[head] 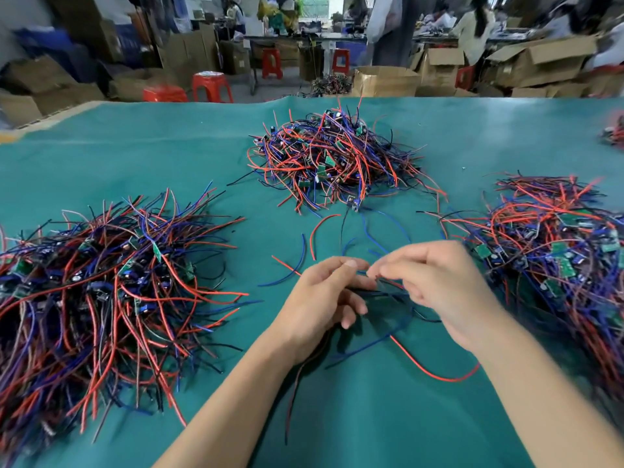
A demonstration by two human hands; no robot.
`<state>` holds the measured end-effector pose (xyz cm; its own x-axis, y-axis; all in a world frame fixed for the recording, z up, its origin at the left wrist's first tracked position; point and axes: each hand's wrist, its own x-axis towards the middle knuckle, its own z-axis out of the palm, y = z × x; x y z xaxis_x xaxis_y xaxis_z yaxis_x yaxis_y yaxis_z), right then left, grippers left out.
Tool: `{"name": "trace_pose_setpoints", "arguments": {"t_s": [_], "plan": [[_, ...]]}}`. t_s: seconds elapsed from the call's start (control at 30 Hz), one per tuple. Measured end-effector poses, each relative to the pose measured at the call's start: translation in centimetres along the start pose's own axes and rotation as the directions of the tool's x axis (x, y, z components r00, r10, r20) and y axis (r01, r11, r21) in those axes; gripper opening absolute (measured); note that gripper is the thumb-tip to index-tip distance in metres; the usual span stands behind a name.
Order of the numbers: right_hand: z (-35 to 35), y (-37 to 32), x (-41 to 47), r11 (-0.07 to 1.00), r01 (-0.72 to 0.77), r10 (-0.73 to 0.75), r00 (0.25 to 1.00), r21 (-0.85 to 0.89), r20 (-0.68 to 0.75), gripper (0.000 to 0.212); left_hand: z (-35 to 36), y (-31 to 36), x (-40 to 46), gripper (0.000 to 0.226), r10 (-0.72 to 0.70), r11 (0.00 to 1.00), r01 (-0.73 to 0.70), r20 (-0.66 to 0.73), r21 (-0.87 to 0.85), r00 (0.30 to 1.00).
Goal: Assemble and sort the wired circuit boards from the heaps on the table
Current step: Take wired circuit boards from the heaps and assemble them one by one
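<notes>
We are mid-assembly: our left hand (326, 292) and right hand (435, 285) both pinch one wired board's leads (388, 293) near the surface's (337, 417) near middle (board blurred). Next we judge it goes to a heap, perhaps the left heap (101, 282).

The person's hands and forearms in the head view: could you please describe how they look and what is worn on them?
Both forearms are bare, with no sleeves in view. The left hand and the right hand wear no gloves, and no rings, watch or wrist strap show. The fingernails look short and unpainted.
</notes>
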<state>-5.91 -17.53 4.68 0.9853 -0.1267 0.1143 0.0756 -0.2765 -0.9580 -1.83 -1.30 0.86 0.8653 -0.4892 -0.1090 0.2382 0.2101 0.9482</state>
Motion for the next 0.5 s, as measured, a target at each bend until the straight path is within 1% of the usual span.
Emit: {"name": "trace_pose_setpoints", "arguments": {"t_s": [0.07,0.17,0.2,0.27,0.3,0.33,0.37,0.4,0.43,0.5], "plan": [[0.6,0.5,-0.1,0.995,-0.002,0.007,0.999,-0.098,0.051,0.019,-0.1,-0.1,0.0,0.028,0.024,0.999,-0.025,0.016,0.039,1.0],[0.9,1.2,-0.1,0.96,0.034,0.002,0.991,-0.276,0.13,0.013,-0.2,-0.3,0.0,0.024,0.045,0.995,-0.045,-0.002,0.086,0.999],[0.8,1.5,0.0,0.952,0.038,-0.006,0.994,-0.304,0.105,0.014,-0.1,-0.3,0.0,0.022,0.054,0.995,-0.053,-0.012,0.089,0.998],[0.8,1.7,0.7,0.925,0.037,-0.049,0.998,-0.378,-0.024,0.016,0.0,-0.1,-0.1,0.019,0.064,0.997,-0.062,-0.035,0.045,0.997],[1.0,1.7,1.4,0.913,0.03,-0.071,0.994,-0.406,-0.085,0.016,0.0,0.0,-0.2,0.021,0.061,0.998,-0.061,-0.044,0.003,0.997],[1.3,1.6,2.2,0.917,0.011,-0.065,0.991,-0.399,-0.12,0.015,0.1,0.0,-0.2,0.025,0.057,0.998,-0.059,-0.049,-0.033,0.997],[1.9,1.5,3.4,0.932,-0.015,-0.03,0.992,-0.362,-0.121,0.012,0.0,0.1,-0.1,0.028,0.055,0.997,-0.058,-0.057,-0.058,0.997],[2.5,1.3,4.8,0.946,-0.053,0.026,0.996,-0.32,-0.09,0.011,0.0,0.1,-0.1,0.03,0.051,0.995,-0.057,-0.067,-0.079,0.996],[3.2,1.0,6.2,0.95,-0.098,0.091,0.995,-0.295,-0.038,0.015,0.0,0.2,-0.1,0.029,0.045,0.994,-0.051,-0.07,-0.099,0.997],[4.4,0.8,8.7,0.941,-0.15,0.174,0.983,-0.305,0.052,0.026,0.0,0.3,-0.2,0.026,0.027,0.991,-0.035,-0.06,-0.128,0.998]]}}
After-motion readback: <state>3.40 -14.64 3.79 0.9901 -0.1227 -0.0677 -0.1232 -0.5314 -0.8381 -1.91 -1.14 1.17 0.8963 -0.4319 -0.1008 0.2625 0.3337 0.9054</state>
